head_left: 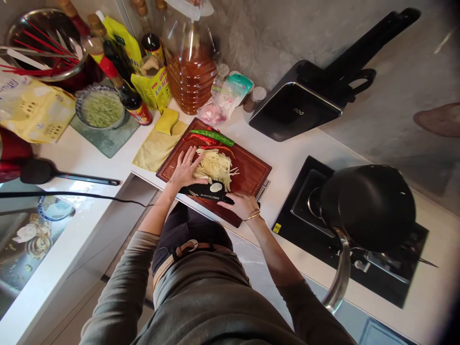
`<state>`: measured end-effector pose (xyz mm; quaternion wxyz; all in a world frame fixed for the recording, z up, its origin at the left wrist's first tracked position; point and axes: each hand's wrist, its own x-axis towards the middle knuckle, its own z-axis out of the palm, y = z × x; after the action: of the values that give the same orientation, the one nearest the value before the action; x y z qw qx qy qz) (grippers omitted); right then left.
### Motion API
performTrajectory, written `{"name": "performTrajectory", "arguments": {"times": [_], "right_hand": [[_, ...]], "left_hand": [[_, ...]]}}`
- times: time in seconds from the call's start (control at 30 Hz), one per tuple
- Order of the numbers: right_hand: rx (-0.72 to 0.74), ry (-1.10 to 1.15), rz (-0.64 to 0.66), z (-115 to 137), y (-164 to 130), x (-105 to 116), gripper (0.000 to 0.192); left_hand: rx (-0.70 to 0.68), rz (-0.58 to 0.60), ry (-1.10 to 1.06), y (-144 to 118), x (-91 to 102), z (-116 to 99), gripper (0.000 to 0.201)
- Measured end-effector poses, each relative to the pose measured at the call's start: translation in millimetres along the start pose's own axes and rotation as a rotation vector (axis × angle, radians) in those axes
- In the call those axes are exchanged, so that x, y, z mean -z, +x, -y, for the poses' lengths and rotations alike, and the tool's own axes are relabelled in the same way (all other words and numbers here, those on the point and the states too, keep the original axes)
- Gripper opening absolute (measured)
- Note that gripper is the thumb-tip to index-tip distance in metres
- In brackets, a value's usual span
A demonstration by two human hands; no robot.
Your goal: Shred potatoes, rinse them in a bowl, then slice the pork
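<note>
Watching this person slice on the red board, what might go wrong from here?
1. The left hand lies flat on the pale strips, right next to the knife that the right hand grips; spread fingers could get nicked.
2. The cutting board seems to jut over the counter edge by the person's waist, so pressure might tip it.
3. The chillies lie close to the far rim and might roll off.

Black wok (370,206), oil jug (190,72), sauce bottles (125,81)

One head-worn camera looks steeply down, fairly near, at the cutting board (230,172) and countertop (287,163), edges perhaps warped.
</note>
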<state>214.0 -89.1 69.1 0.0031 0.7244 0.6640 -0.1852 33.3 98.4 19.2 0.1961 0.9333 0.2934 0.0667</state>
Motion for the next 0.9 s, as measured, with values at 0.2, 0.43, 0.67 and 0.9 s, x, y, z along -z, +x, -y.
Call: {"name": "performTrajectory", "arguments": {"times": [0.2, 0.43, 0.67, 0.9], "right_hand": [[-0.039, 0.017, -0.001, -5.9, -10.1, -3.3, 0.048], [-0.017, 0.023, -0.032, -5.2, -7.1, -9.0, 0.046], [0.000, 0.036, -0.087, -3.6, -8.5, -11.4, 0.047], [0.013, 0.036, -0.166, -7.8, -13.7, -14.1, 0.046]], "left_hand": [[0.021, -0.095, -0.011, 16.4, 3.3, -6.3, 0.083], [-0.036, -0.019, -0.004, 8.4, -3.2, -27.3, 0.085], [0.289, -0.136, -0.032, 0.5, 17.1, 0.3, 0.068], [0.245, 0.095, -0.040, -51.1, 21.4, 9.4, 0.107]]}}
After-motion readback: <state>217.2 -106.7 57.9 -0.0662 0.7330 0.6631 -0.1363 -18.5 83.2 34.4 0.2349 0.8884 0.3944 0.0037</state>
